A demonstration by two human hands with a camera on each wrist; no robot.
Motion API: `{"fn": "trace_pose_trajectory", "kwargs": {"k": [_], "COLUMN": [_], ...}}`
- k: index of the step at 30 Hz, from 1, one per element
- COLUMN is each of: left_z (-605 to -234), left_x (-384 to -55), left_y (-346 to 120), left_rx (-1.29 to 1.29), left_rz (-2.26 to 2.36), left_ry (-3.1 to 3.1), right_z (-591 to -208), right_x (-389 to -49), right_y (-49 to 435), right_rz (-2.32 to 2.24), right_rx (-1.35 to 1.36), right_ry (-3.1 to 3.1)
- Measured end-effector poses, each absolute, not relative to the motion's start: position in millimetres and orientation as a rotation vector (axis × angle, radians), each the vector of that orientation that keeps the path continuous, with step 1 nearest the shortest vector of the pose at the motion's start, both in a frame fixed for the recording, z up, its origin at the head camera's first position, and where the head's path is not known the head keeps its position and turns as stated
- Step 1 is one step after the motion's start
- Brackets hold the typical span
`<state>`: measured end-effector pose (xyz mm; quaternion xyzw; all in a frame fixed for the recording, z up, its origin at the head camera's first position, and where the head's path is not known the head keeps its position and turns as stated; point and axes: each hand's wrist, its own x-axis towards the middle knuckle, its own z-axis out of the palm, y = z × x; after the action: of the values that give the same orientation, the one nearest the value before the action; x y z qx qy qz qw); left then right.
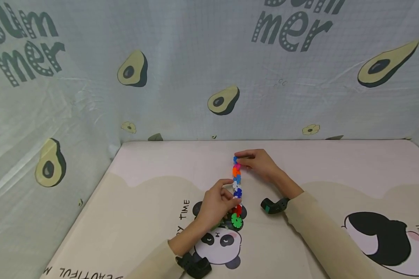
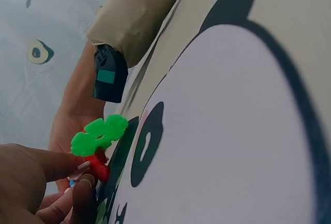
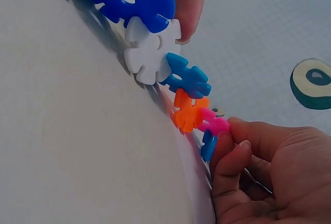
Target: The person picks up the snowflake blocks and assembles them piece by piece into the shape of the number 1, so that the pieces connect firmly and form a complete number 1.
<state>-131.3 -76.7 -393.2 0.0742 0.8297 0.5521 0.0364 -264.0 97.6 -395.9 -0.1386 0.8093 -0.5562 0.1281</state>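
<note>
A chain of interlocked notched plastic discs (image 1: 237, 179) runs away from me down the middle of the table. Its near end is a green disc (image 1: 236, 221), joined to a red disc (image 1: 238, 210). White, dark blue, light blue, orange (image 3: 191, 113) and pink (image 3: 213, 122) discs follow, with a blue disc (image 3: 209, 145) at the far end. My left hand (image 1: 214, 203) pinches the near part, beside the red disc in the left wrist view. At the far end, my right hand (image 1: 260, 162) pinches the chain near the pink and blue discs. Its fingers partly hide them.
Black wrist-worn devices sit on the right wrist (image 1: 274, 205) and left wrist (image 1: 194, 266). A panda-printed cloth (image 1: 153, 217) covers the table. Behind its far edge hangs a pale sheet (image 1: 181, 58) printed with avocados; another section stands along the left side.
</note>
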Motion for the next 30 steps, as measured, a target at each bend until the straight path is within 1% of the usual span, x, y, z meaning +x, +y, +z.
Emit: {"fn": "trace_pose_trajectory", "kwargs": {"k": [17, 30], "left_z": [-398.4, -397.6], "left_x": [-132.9, -134.7], "left_y": [-76.8, -77.0], "left_rx": [0.224, 0.272], "left_rz": [1.738, 1.723], "left_ry": [2.528, 2.569], "right_z": [-396.3, -396.4], "right_x": [-263.1, -265.4], "right_y": [95.8, 93.8], "right_rz": [-1.522, -1.560], "right_rx": [-0.439, -0.434], "right_ry": [2.453, 2.442]}}
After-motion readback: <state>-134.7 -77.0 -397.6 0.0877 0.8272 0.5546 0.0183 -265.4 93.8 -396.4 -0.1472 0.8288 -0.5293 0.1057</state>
